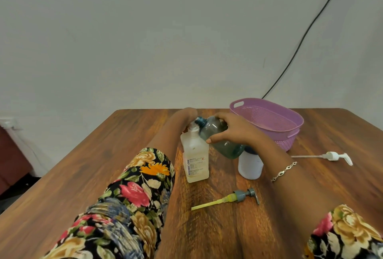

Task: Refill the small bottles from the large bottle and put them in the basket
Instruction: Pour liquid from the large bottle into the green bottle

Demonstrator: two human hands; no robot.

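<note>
We tip the grey bottle (211, 130)
Right hand (233, 130) grips it; left hand (187, 114), twelve o'clock of clear bottle (195, 159), grip perhaps hidden.

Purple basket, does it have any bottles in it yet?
No, the purple basket shows only bare mesh inside; the right hand holds the dark bottle outside it.

A pale grey-green wall (145, 41) is filling the upper half of the view under even light. A black cable (304, 37) is running diagonally down it towards the far edge of a brown wooden table (103, 155). At the far left, a white wall socket (8, 123) is sitting above a dark red piece of furniture (12, 155).
</note>
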